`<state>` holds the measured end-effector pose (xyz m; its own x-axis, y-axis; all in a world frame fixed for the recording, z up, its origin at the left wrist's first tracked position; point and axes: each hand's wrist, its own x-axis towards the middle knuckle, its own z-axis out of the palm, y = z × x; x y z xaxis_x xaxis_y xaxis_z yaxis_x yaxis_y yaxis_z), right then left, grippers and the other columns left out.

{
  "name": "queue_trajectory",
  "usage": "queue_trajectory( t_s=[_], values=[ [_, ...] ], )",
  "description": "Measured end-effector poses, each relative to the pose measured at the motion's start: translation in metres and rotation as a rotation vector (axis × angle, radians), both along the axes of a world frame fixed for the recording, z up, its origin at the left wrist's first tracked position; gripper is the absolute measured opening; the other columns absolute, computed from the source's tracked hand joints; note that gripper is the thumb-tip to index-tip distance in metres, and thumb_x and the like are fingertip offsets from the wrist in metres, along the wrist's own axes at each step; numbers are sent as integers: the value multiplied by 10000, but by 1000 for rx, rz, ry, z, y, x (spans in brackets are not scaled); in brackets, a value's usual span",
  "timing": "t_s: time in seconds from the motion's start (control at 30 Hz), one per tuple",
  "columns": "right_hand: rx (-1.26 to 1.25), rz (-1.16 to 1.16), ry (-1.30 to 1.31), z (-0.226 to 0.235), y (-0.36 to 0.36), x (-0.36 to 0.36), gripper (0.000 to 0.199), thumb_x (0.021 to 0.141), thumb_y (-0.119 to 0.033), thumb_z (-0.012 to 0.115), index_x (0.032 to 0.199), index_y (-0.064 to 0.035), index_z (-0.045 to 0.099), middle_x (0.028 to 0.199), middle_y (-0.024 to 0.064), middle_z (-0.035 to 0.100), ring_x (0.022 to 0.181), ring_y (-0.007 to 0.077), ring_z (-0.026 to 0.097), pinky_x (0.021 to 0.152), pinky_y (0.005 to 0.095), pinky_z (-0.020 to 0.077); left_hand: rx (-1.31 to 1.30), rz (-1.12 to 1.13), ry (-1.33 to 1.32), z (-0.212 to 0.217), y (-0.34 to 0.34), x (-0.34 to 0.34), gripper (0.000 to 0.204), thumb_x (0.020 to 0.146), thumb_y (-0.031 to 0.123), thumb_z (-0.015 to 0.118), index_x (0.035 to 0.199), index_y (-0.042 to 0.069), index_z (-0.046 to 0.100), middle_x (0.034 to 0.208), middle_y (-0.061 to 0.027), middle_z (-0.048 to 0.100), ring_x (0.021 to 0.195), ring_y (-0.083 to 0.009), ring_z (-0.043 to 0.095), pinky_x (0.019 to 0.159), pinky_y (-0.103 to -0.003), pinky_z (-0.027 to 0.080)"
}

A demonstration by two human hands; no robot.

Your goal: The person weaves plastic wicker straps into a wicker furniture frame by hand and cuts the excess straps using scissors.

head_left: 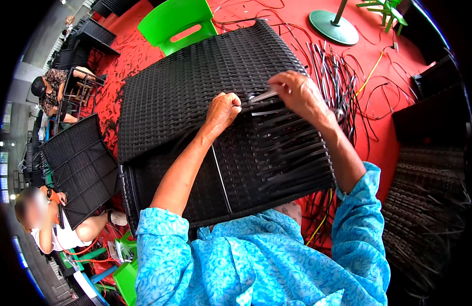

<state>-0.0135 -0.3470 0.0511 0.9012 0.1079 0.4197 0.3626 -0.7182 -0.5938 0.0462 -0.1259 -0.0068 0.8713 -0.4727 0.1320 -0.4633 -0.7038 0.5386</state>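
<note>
A black woven wicker panel [195, 71], part of a furniture frame, stands in front of me. Its lower section has many loose flat black strips [289, 148] hanging out on the right. In my right hand [303, 99] is a slim silver metal tool [264, 96], its tip at the edge of the weave. My left hand [224, 108] is closed at that same edge, just left of the tip. What its fingers pinch is hidden. A thin pale rod or line [220, 178] runs down the lower section between my forearms.
Loose black strips [335, 76] lie on the red floor [374, 117] at right, among cords. A green chair [177, 25] and a round green stand base [334, 27] are beyond the panel. At left, two people handle dark frames [83, 163]. Woven pieces [425, 204] stand at right.
</note>
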Motion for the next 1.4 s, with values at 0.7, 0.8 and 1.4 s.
queue_trajectory(
  t_s=[0.7,0.8,1.4],
  values=[
    [-508,223,-22,-70,-49,35,255,776,-236,593,1021,-174,565,921,55,531,918,264,496,747,400,414,-90,0,22,0,-16,1,79,664,91,646,707,25,635,713,-130,629,691,-258,620,650,-340,479],
    [-601,283,-3,-62,-51,38,216,793,-224,561,1001,-168,553,890,49,505,903,248,498,725,390,403,-136,-14,89,-1,-15,2,122,674,112,653,761,28,634,692,-98,606,666,-201,597,633,-313,466],
    [60,-35,268,-55,-27,5,277,806,-291,592,875,-33,517,719,172,587,695,322,591,607,402,446,-301,98,220,-11,-21,0,177,673,65,682,825,59,592,684,-51,609,611,-154,581,592,-291,463]
  ],
)
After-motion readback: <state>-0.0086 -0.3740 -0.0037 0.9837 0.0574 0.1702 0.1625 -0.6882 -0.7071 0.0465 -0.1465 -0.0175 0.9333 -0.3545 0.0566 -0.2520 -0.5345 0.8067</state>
